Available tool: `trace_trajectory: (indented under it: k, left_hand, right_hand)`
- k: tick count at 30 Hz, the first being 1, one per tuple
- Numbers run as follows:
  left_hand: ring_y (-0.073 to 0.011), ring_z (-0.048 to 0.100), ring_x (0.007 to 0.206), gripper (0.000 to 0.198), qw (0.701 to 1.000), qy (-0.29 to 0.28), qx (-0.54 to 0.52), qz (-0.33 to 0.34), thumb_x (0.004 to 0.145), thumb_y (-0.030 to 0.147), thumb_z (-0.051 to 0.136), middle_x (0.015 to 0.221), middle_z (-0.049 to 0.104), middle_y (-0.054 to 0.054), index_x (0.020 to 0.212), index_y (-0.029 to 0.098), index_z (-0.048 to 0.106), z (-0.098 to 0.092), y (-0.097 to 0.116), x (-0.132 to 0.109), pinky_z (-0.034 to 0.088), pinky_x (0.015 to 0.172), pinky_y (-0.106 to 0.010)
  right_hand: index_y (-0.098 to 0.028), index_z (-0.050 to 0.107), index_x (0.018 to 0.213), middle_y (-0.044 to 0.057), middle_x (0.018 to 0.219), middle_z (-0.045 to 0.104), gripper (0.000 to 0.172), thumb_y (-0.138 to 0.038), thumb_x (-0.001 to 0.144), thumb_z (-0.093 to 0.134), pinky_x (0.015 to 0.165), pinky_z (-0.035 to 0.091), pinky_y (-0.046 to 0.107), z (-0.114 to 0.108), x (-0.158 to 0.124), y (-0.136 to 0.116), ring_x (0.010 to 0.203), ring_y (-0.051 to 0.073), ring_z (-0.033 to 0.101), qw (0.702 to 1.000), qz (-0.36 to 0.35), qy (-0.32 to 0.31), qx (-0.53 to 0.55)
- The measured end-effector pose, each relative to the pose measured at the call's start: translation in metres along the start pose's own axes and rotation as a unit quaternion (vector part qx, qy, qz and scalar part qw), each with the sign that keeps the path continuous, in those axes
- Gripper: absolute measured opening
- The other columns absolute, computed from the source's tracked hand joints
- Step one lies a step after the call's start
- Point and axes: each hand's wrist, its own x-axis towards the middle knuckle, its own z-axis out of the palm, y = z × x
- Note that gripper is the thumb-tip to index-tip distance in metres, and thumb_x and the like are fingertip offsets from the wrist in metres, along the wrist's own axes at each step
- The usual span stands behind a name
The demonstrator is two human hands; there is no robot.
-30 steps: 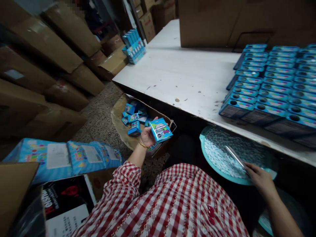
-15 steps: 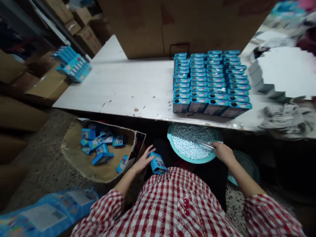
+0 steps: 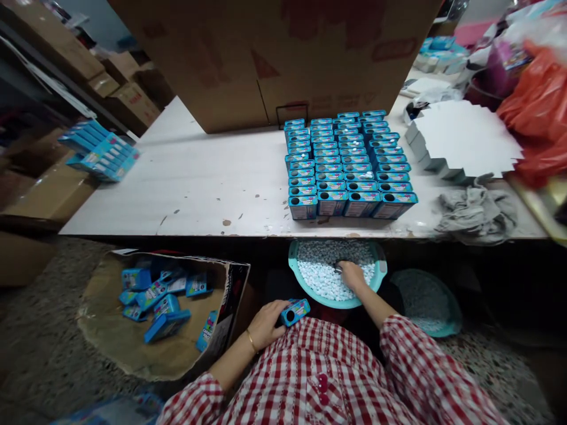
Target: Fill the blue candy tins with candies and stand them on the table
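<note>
My left hand (image 3: pixel 264 323) is closed round a small blue box (image 3: pixel 294 311) held at my lap, its round hole facing up. Down in a teal basin (image 3: pixel 380 273) full of small white pellets (image 3: pixel 316 271), my right hand (image 3: pixel 352 275) rests with its fingers curled into the heap; something thin and shiny shows at its fingertips, too small to name. The basin sits under the table edge in front of me. On the white table (image 3: pixel 199 177) above stand neat rows of the same blue boxes (image 3: pixel 345 165), holes up.
An open cardboard box (image 3: pixel 177 348) on the floor at my left holds several loose blue boxes. A second basin (image 3: pixel 427 301) sits lower right. On the table lie a large carton (image 3: pixel 274 53), a grey rag (image 3: pixel 473 212) and white card pieces (image 3: pixel 465 139). More blue packs (image 3: pixel 100 150) top cartons on the left.
My view swung right from the floor box to the table. My left hand brought the blue box from over the floor box to my lap. My right hand pushed deeper into the pellets.
</note>
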Motion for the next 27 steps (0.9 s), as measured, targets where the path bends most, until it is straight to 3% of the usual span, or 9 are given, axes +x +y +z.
trace_trajectory:
  k: [5, 10, 14, 19, 23, 27]
  left_hand:
    - [-0.0214, 0.059, 0.099, 0.041, 0.975, 0.112, -0.187, -0.038, 0.074, 0.032, 0.057, 0.108, 0.062, -0.007, 0.113, 0.019, 0.052, -0.004, 0.004, 0.018, 0.044, 0.093, -0.038]
    - [-0.0219, 0.057, 0.101, 0.05, 0.942, 0.202, -0.268, -0.025, 0.071, 0.037, 0.063, 0.11, 0.06, -0.009, 0.115, 0.016, 0.048, -0.026, 0.013, 0.05, 0.041, 0.097, -0.041]
    - [-0.0208, 0.055, 0.102, 0.051, 0.941, 0.215, -0.259, 0.03, 0.071, 0.036, 0.063, 0.111, 0.059, -0.007, 0.116, 0.017, 0.047, -0.035, 0.019, 0.084, 0.039, 0.098, -0.039]
    - [-0.0237, 0.053, 0.106, 0.045, 0.956, 0.202, -0.2, 0.068, 0.072, 0.03, 0.062, 0.113, 0.058, -0.009, 0.114, 0.018, 0.051, -0.028, 0.035, 0.119, 0.037, 0.099, -0.04]
    - [-0.0244, 0.051, 0.11, 0.046, 0.97, 0.161, -0.148, 0.103, 0.072, 0.024, 0.058, 0.118, 0.057, -0.009, 0.117, 0.018, 0.051, -0.019, 0.052, 0.137, 0.037, 0.099, -0.039]
    - [-0.0251, 0.049, 0.113, 0.046, 0.977, 0.159, -0.088, 0.114, 0.073, 0.018, 0.053, 0.12, 0.054, -0.01, 0.119, 0.017, 0.05, -0.013, 0.061, 0.143, 0.036, 0.1, -0.039]
  right_hand:
    - [-0.021, 0.067, 0.105, 0.007, 0.104, 0.067, 0.034, -0.017, 0.083, 0.041, 0.08, 0.042, 0.026, 0.02, 0.014, -0.008, 0.097, 0.019, 0.06, 0.997, 0.006, 0.011, 0.08]
    - [-0.018, 0.066, 0.104, 0.005, 0.106, 0.066, 0.031, -0.016, 0.081, 0.045, 0.084, 0.042, 0.025, 0.007, 0.006, 0.016, 0.098, 0.016, 0.058, 0.987, -0.03, 0.018, 0.158]
    - [-0.013, 0.067, 0.098, 0.007, 0.093, 0.067, 0.029, -0.014, 0.077, 0.047, 0.076, 0.045, 0.025, -0.027, -0.012, 0.032, 0.083, 0.015, 0.06, 0.971, -0.072, 0.039, 0.223]
    - [-0.014, 0.069, 0.092, 0.005, 0.079, 0.064, 0.027, -0.02, 0.075, 0.049, 0.068, 0.044, 0.026, -0.082, -0.037, 0.036, 0.072, 0.015, 0.057, 0.95, -0.15, 0.073, 0.263]
    - [-0.017, 0.07, 0.093, 0.005, 0.087, 0.066, 0.027, -0.019, 0.078, 0.048, 0.072, 0.043, 0.025, -0.114, -0.046, 0.016, 0.08, 0.016, 0.059, 0.969, -0.163, 0.05, 0.18]
    - [-0.023, 0.07, 0.091, 0.003, 0.096, 0.067, 0.031, -0.013, 0.077, 0.045, 0.073, 0.042, 0.026, -0.138, -0.052, -0.013, 0.09, 0.019, 0.059, 0.992, -0.124, 0.02, -0.001]
